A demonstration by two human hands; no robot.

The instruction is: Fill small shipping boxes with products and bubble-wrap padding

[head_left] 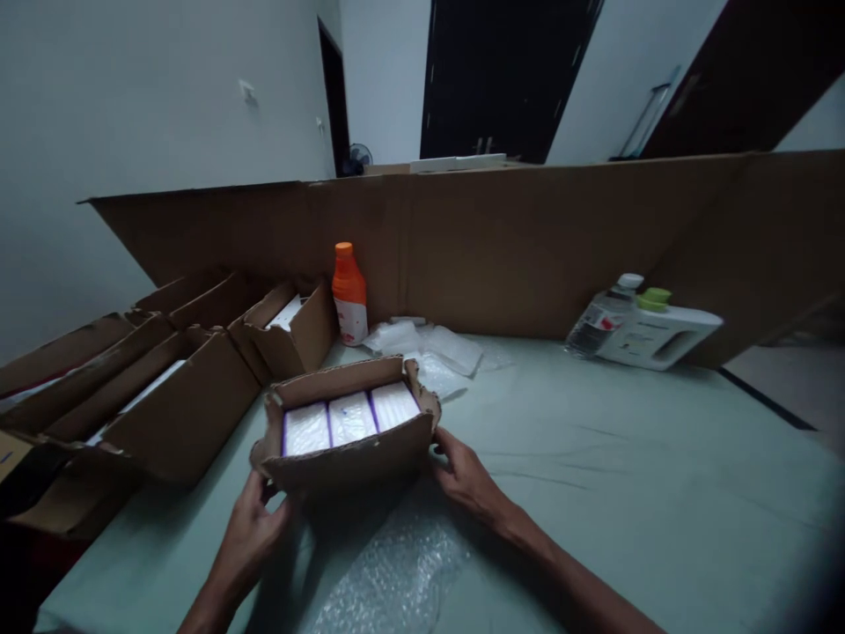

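A small open cardboard box (343,462) sits on the pale green table surface (594,475) in front of me. Inside it lie three white packets with purple edges (349,419), side by side. My left hand (247,537) grips the box's near left corner, fingers curled against the cardboard. My right hand (466,475) holds the box's right end, fingers pressed to its side. A sheet of bubble wrap (389,577) lies under and in front of the box.
Several open cardboard boxes (165,387) stand at the left. An orange-capped bottle (349,295) and crumpled plastic bags (436,348) lie behind the box. A clear bottle (604,317) and a white container with a green cap (660,333) rest at the right. A tall cardboard wall (528,238) lines the back.
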